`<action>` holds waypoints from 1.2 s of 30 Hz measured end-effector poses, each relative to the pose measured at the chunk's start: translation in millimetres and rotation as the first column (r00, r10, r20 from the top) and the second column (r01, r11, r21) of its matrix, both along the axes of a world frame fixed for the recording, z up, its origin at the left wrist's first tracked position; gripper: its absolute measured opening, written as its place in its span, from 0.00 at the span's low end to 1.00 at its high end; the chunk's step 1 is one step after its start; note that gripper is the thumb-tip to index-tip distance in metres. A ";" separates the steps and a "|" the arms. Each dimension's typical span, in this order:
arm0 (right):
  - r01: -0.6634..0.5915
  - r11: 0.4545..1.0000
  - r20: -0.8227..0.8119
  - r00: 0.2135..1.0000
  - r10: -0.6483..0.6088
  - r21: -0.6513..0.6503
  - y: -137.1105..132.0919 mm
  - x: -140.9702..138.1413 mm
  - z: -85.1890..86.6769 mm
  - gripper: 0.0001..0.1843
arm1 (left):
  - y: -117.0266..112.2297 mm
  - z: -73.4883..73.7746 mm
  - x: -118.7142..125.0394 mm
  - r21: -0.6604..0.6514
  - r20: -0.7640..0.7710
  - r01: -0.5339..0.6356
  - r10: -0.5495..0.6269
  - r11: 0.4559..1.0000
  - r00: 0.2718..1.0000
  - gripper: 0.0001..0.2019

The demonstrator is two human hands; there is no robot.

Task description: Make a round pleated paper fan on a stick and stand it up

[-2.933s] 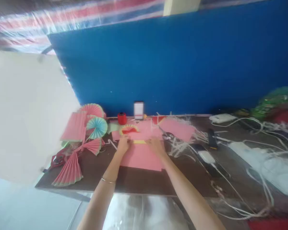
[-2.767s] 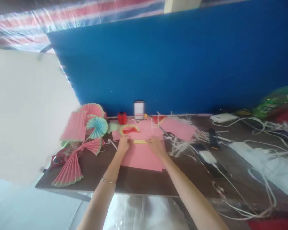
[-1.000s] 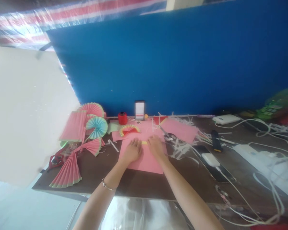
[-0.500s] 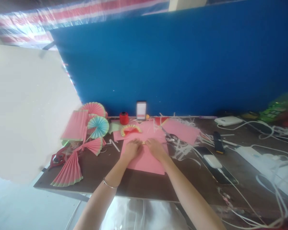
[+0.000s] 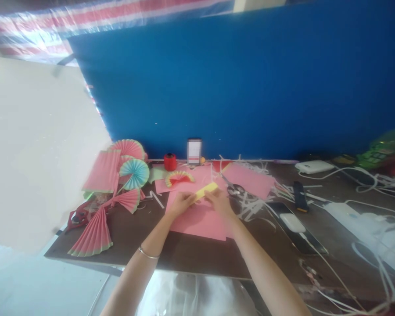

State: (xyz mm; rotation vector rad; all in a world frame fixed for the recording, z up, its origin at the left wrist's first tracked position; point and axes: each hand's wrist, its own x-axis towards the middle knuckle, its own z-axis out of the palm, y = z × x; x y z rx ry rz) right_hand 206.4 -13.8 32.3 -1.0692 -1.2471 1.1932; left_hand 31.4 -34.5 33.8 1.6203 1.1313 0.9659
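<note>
Both hands hold a narrow yellow strip of folded paper [image 5: 206, 190] just above pink sheets [image 5: 199, 226]. My left hand [image 5: 181, 204] pinches the strip's left end, and my right hand [image 5: 218, 199] grips it near the right end. The strip slants up to the right. Behind it lies a small pleated paper fan [image 5: 179, 177] with a yellow edge and a red middle. A pair of scissors [image 5: 236, 189] rests to the right of my right hand, partly among white paper scraps.
Pink pleated fans [image 5: 94, 235] and a blue rosette [image 5: 134, 174] crowd the left. A red spool [image 5: 170, 162] and an upright phone [image 5: 194, 151] stand at the back. Paper strips [image 5: 252, 205], a flat phone [image 5: 298, 228] with a white charger, and cables lie right.
The hands have moved apart and lifted slightly, the right one going right. The yellow strip, mostly hidden under the fingers before, now shows between them, tilted.
</note>
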 end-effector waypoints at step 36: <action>0.105 0.993 0.097 0.989 -0.110 0.054 -9.5 0.4 9.4 0.21 | -3.3 -0.9 4.0 -0.082 -0.035 0.061 -0.064 0.995 0.997 0.23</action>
